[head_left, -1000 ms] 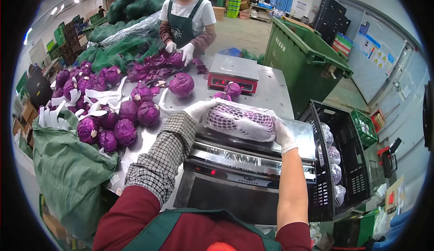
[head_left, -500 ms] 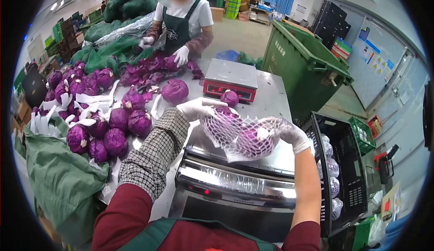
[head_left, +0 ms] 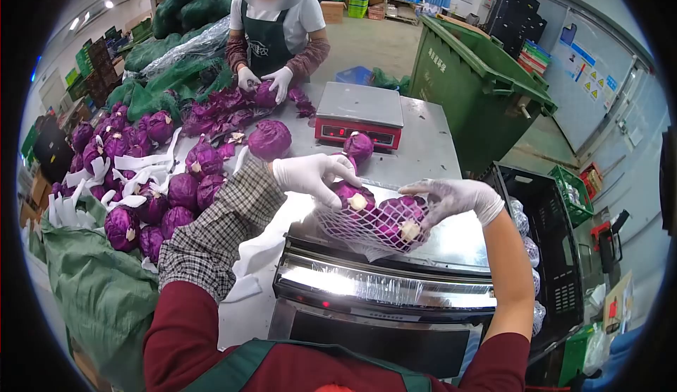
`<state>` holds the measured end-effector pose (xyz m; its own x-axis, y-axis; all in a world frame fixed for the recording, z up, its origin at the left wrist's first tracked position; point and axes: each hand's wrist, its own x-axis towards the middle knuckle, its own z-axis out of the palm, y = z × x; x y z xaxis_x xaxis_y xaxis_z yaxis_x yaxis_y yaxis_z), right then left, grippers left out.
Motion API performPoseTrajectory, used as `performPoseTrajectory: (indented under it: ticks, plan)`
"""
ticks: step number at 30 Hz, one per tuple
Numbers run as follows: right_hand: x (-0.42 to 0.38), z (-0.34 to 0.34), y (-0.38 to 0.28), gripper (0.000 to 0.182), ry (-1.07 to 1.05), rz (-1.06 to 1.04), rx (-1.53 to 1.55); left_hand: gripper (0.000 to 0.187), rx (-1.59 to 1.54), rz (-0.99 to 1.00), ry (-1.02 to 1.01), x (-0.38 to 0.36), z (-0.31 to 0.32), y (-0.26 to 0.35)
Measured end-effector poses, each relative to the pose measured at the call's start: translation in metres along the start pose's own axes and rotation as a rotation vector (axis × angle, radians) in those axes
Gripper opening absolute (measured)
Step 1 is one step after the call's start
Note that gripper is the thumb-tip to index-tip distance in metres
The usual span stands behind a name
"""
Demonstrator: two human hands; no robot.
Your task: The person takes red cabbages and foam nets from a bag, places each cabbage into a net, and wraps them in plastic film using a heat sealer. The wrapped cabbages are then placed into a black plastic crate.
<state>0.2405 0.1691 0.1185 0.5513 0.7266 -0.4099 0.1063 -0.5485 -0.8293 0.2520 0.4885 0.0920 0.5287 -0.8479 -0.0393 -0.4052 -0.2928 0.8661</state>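
Two red cabbages, the left one [head_left: 345, 192] and the right one [head_left: 396, 212], sit side by side in a white foam net [head_left: 367, 233] above the steel surface, pale stem ends showing. My gloved left hand [head_left: 310, 178] curls its fingers over the top of the left cabbage at the net's edge. From the other side my gloved right hand [head_left: 455, 200] grips the right cabbage and net, with the thumb against the mesh. Another red cabbage [head_left: 358, 148] lies just beyond my left fingers, in front of a red scale [head_left: 360, 104].
A film wrapping machine [head_left: 388, 290] stands close in front of me. Several cabbages [head_left: 183, 191] and white foam nets [head_left: 144, 163] lie left. Opposite, a co-worker's gloved hands [head_left: 280, 81] hold a cabbage. At right are a black crate [head_left: 560, 279] and a green bin [head_left: 451, 88].
My left hand has curled down onto the left cabbage, and my right hand has shifted on the net. The cabbages' stem ends show more now. The co-worker's hands have come together on a cabbage.
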Motion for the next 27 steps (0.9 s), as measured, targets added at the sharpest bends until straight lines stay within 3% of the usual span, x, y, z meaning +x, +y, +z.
performPoseTrajectory:
  ticks: [1,2,3,5,8,11,13,15,17,20,21,22,23,24,27]
  plan:
    - [-0.002,-0.003,0.002,0.073,-0.043,0.032,0.111,0.067,0.069,0.008,0.028,-0.003,0.006,0.007]
    - [0.006,-0.010,0.023,0.067,0.061,-0.127,-0.018,0.071,0.137,0.016,0.058,-0.007,0.013,0.012]
    - [0.010,-0.012,0.030,0.060,0.128,0.005,0.023,0.077,0.342,0.234,0.140,-0.008,0.020,0.006]
    - [0.018,-0.017,0.036,0.047,0.263,0.267,0.105,0.076,0.451,0.204,0.184,-0.016,0.032,0.010]
    - [0.039,-0.018,0.040,0.029,0.130,0.250,-0.381,0.070,0.543,0.221,0.223,-0.028,0.047,0.023]
    - [0.049,-0.014,0.008,0.025,0.052,0.387,-0.577,0.064,0.593,0.300,0.277,-0.039,0.058,0.030]
    - [0.056,-0.004,-0.007,0.020,0.101,0.295,-0.794,0.061,0.572,0.336,0.300,-0.044,0.063,0.031]
    - [0.059,0.007,-0.012,0.018,0.249,0.126,-0.999,0.046,0.374,0.339,0.358,-0.044,0.063,0.028]
    - [0.049,0.017,-0.021,0.015,0.455,0.026,-0.980,0.038,0.151,0.321,0.397,-0.038,0.061,0.011]
    - [0.037,0.030,-0.020,0.014,0.689,-0.061,-0.951,0.021,-0.261,0.059,0.449,-0.028,0.052,0.002]
    - [0.036,0.032,-0.018,0.016,0.645,-0.088,-0.873,0.020,-0.387,-0.084,0.476,-0.024,0.047,0.003]
    - [0.035,0.034,-0.018,0.017,0.602,-0.115,-0.796,0.019,-0.592,-0.065,0.479,-0.019,0.043,0.000]
    - [0.034,0.036,-0.020,0.019,0.560,-0.140,-0.718,0.018,-0.581,-0.084,0.515,-0.013,0.045,-0.002]
    - [0.032,0.041,-0.040,0.032,0.427,0.110,-0.556,0.017,-0.571,-0.084,0.521,-0.010,0.046,0.001]
    - [0.042,0.040,-0.045,0.045,0.379,0.109,-0.606,0.015,-0.640,-0.085,0.451,-0.005,0.043,0.003]
